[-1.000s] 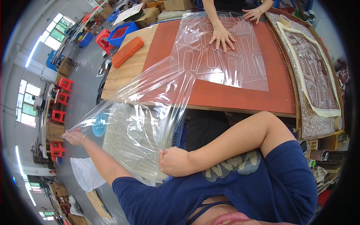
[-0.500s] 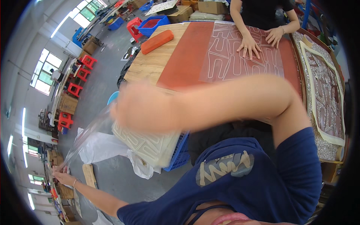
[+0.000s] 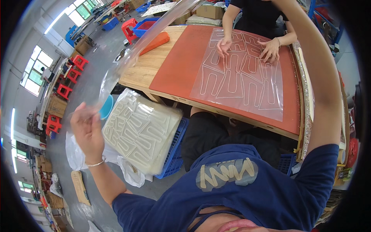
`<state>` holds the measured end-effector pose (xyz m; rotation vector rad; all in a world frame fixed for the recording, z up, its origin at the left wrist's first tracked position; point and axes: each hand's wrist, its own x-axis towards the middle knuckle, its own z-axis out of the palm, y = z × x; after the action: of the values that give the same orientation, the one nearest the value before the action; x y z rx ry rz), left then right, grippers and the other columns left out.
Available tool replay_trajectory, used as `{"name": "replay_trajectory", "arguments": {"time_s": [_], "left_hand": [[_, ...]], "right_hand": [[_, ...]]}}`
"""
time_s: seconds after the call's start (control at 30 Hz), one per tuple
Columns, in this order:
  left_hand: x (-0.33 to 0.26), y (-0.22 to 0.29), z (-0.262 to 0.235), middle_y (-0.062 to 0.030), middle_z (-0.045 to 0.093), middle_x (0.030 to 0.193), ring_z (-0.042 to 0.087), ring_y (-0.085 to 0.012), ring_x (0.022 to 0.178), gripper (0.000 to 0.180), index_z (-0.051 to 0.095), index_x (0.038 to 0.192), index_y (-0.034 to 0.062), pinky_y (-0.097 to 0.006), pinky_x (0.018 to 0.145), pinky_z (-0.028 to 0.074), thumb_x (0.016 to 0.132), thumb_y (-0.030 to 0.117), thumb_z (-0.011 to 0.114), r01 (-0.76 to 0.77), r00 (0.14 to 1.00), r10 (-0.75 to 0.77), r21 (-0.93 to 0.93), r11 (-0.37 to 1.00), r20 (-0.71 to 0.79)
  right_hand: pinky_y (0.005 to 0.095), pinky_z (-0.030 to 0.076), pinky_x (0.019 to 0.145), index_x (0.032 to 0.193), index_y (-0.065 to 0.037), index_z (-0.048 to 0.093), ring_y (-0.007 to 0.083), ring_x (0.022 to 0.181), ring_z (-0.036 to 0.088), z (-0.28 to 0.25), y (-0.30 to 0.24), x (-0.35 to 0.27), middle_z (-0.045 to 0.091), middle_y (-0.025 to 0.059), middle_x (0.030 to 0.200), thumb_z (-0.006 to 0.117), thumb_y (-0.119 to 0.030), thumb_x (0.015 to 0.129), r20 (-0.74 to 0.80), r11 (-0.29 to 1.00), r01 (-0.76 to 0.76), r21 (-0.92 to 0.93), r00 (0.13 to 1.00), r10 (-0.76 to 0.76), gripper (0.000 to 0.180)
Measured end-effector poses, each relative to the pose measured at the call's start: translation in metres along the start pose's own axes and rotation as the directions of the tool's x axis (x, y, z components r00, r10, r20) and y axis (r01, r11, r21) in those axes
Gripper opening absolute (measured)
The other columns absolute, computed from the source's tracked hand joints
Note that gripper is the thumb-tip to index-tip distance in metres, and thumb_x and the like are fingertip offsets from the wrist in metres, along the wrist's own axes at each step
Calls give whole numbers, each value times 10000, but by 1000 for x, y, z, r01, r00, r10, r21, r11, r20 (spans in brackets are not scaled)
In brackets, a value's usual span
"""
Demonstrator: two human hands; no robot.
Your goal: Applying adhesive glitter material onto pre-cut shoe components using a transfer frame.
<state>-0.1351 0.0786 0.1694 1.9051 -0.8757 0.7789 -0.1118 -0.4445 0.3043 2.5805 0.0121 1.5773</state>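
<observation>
Plastic film, clear and creased [image 3: 158, 29]: aloft, eleven o'clock; you seem mid-spread; next likely needs even tension.
Left hand [image 3: 88, 130]: nine o'clock, fingers bent, pinch unclear.
Right hand: out of view; can't tell.

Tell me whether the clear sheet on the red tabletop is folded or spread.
Spread: the clear sheet lies open across the red tabletop, its outlines showing side by side.

The left hand [image 3: 88, 133] is blurred, the right forearm [image 3: 317, 50] cropped above.
</observation>
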Motion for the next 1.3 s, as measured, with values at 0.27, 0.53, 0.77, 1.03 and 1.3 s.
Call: {"name": "replay_trajectory", "arguments": {"time_s": [0.27,0.53,0.77,1.03,1.3], "left_hand": [[46,-16,107,-77,503,1000,578,-178,954,593,350,1282,24,-293,851,491,775,-108,629,-48,989,60,-92,995,137],[83,-30,145,-43,434,961,551,-137,880,647,326,1299,48,-276,644,589,757,-83,654,192,981,-181,-484,854,70],[114,-112,144,-36,444,948,566,-115,831,634,314,1298,32,-285,577,597,770,-47,656,356,906,-416,-384,852,-83],[113,-201,152,-51,445,935,581,-143,793,642,280,1299,39,-294,534,577,792,49,675,710,667,-738,-209,672,-105],[112,-318,134,-106,503,888,580,-187,778,772,161,1352,-10,-336,574,569,781,56,678,841,481,-868,-214,497,-123]], "right_hand": [[401,485,713,791,-24,700,328,756,634,12,87,47,656,189,788,613,-193,734,-178,998,-17,-58,984,6,199],[371,503,573,911,-27,683,256,655,621,104,76,113,646,144,768,605,-288,820,-104,943,-302,138,943,317,287],[382,534,519,1172,-21,516,269,657,627,243,48,165,587,179,947,578,-335,874,402,440,-586,680,800,446,437],[353,529,576,1229,-50,468,277,742,609,452,16,186,573,198,1025,644,-243,807,492,86,-502,861,864,109,496],[262,474,672,1203,4,515,149,739,586,365,-139,88,634,75,933,544,-84,819,615,543,-493,680,787,-56,396]]}}
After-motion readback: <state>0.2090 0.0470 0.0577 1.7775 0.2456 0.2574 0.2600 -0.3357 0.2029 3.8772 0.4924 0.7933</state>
